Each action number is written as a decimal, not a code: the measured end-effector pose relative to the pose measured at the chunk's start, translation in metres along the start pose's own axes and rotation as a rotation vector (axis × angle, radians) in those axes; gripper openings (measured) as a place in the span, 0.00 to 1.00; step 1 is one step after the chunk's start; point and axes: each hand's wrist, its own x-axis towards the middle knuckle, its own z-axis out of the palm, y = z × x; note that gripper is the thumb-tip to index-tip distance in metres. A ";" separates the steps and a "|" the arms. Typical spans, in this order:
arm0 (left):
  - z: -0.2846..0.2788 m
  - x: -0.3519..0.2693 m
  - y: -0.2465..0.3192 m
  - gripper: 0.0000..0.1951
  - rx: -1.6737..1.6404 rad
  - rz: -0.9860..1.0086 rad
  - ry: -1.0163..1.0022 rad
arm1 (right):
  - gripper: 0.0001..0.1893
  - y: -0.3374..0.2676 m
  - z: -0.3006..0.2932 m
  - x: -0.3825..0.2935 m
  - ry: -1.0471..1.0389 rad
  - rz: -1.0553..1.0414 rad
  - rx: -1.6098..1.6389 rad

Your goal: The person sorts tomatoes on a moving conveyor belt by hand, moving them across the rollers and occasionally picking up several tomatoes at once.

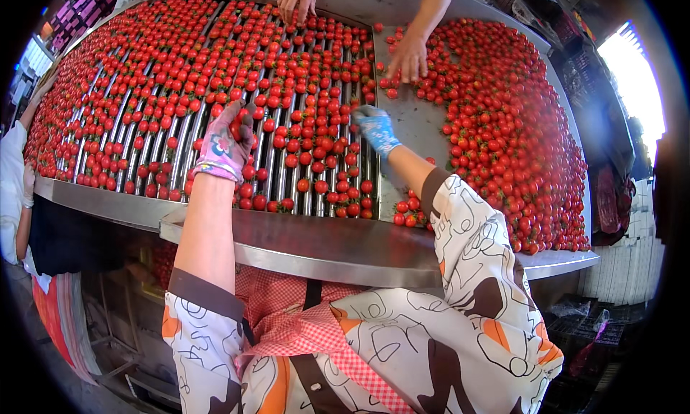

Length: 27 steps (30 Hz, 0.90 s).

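Many red cherry tomatoes lie on a conveyor of metal rollers before me. In a pink patterned glove, my left hand is curled around one or more cherry tomatoes above the rollers. My right hand, in a light blue patterned glove, is over the right end of the rollers near the metal divider; its fingers are blurred, and whether they hold anything cannot be told. Right of the divider, a large heap of cherry tomatoes rests on a sheet-metal tray.
Across the conveyor, another person's bare hands reach in, one over the rollers, the other at the heap's edge. A metal ledge runs along my side. A co-worker in white is at the far left. Dark crates stand lower right.
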 end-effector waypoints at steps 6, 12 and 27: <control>0.012 -0.001 -0.016 0.13 0.018 -0.022 0.055 | 0.19 -0.029 0.063 -0.016 -0.211 -0.536 -0.568; 0.015 0.001 -0.023 0.12 0.171 -0.046 0.100 | 0.20 -0.040 0.069 0.002 -0.488 -0.395 -0.691; 0.024 0.000 -0.037 0.19 -0.059 -0.274 -0.126 | 0.11 -0.135 0.054 -0.037 -0.390 -0.538 0.273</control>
